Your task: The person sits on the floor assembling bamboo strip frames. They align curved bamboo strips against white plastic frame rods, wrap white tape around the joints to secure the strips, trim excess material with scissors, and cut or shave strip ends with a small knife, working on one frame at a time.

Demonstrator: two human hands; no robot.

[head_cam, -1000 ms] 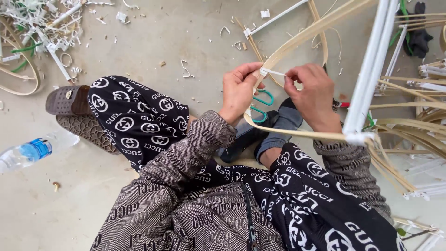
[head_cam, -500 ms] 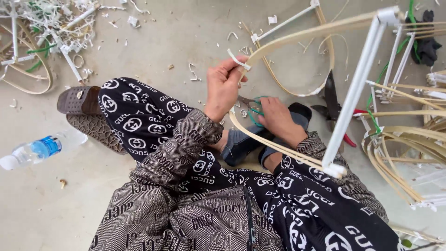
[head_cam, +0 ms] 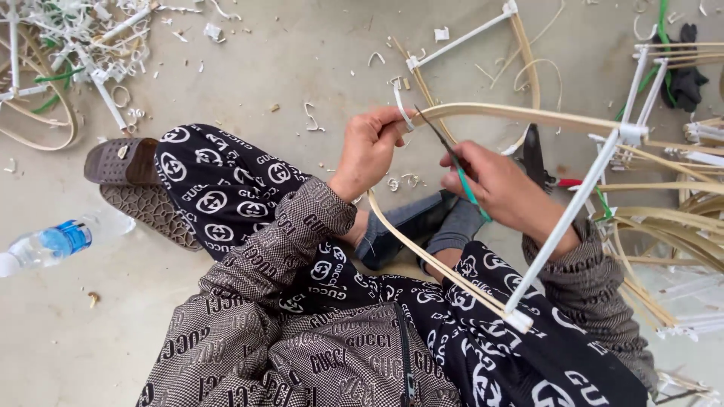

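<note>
We see the left hand (head_cam: 369, 151) pinching the bend of a thin bamboo strip (head_cam: 513, 114) above the lap, fingers closed on it where a short white strip end (head_cam: 400, 102) sticks up. The right hand (head_cam: 501, 188) is wrapped shut around green-handled scissors (head_cam: 452, 162), whose blades point up and left toward that pinch. The bamboo strip runs long from the left hand out to the right, to a white tube (head_cam: 573, 218) that slants down toward the right knee; a second length sweeps from under the left hand down to the tube's lower end. We judge the strip light, springy and easily split, best held close to the bend. A plastic water bottle (head_cam: 53, 243) lies on the floor (head_cam: 302, 68) at left.
</note>
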